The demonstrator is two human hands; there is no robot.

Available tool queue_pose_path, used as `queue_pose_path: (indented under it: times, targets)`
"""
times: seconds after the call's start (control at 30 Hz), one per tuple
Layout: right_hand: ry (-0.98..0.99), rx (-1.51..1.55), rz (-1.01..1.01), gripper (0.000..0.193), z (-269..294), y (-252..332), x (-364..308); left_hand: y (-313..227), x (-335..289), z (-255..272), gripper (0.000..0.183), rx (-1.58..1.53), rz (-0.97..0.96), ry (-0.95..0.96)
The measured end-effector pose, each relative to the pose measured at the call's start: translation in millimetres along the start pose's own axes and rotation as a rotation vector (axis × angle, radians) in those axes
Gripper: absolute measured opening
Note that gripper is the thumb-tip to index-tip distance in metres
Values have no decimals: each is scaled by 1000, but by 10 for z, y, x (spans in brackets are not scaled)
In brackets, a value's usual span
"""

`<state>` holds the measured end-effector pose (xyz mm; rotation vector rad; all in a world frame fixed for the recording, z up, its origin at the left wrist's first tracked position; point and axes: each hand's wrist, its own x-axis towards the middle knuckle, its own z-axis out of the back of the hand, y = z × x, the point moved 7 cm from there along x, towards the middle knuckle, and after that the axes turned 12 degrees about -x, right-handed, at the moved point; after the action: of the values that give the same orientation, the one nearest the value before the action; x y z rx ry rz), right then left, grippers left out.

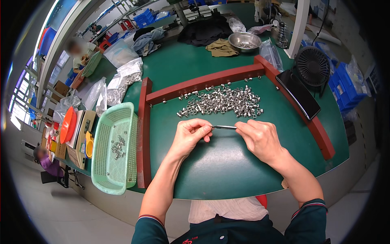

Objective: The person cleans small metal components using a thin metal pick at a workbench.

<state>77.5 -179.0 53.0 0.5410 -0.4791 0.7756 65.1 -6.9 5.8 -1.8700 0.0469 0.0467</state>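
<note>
My right hand (pixel 260 138) is closed round a slim dark pen-like tool (pixel 225 127), held level over the table. Its thin tip points left and meets the fingertips of my left hand (pixel 191 136). The thumb and forefinger of that hand pinch together at the tip; whatever small piece sits between them is mostly hidden. Just beyond both hands lies a loose heap of small shiny metal rings (pixel 227 101) on the green table (pixel 219 166). A light green plastic basket (pixel 133 150) left of my left arm holds a small pile of metal pieces (pixel 118 147).
Red-brown bars (pixel 203 83) frame the heap on three sides. A phone (pixel 298 93) rests on the right bar, near a black fan (pixel 312 66). Farther back are a metal bowl (pixel 244 40), cloths (pixel 222 47) and plastic bags (pixel 126 79). Two people sit off to the left.
</note>
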Motion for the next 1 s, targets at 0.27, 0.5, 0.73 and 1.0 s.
queue_pose_path:
  times: [0.27,0.5,0.73,1.0]
  targets:
    - [218,447,-251,13,-241,-104,-72,-16,-9,3,9,10,-97,-26]
    - [741,1097,-748,22,-524,-57,-288,-34,-5,-14,12,-44,-183,-38]
    - [-106,5,-56,13,42,18,-20,70,25,-6,13,-252,-33,37]
    - [-62,-8,-44,13,-11,30,-43,92,25,4,12,-283,-22,34]
